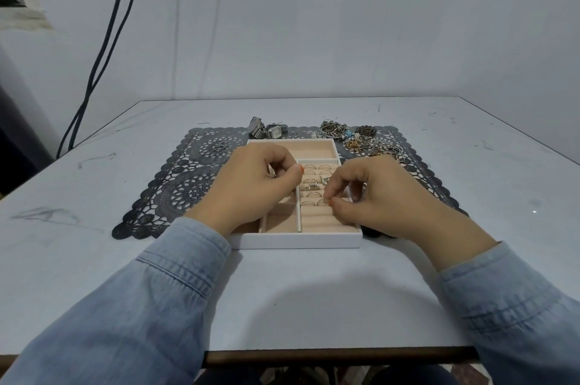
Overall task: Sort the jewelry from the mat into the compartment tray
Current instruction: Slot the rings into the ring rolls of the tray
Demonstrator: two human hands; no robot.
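A white compartment tray (298,241) with beige lining lies on a dark lace mat (175,183). Several rings (312,186) stand in its padded ring rolls on the right side. My right hand (373,196) hovers over those rolls, thumb and forefinger pinched on a thin ring at a lower roll. My left hand (254,183) is curled over the tray's left compartments, with small metal pieces showing inside its fingers. On the mat behind the tray lie two watches (266,130), loose rings (219,146) and a pile of chains and pendants (357,138).
The mat sits on a pale scuffed table (94,227) against a plain wall. Two dark cables (103,48) hang down at the far left. The table's front edge (314,350) runs just below my sleeves.
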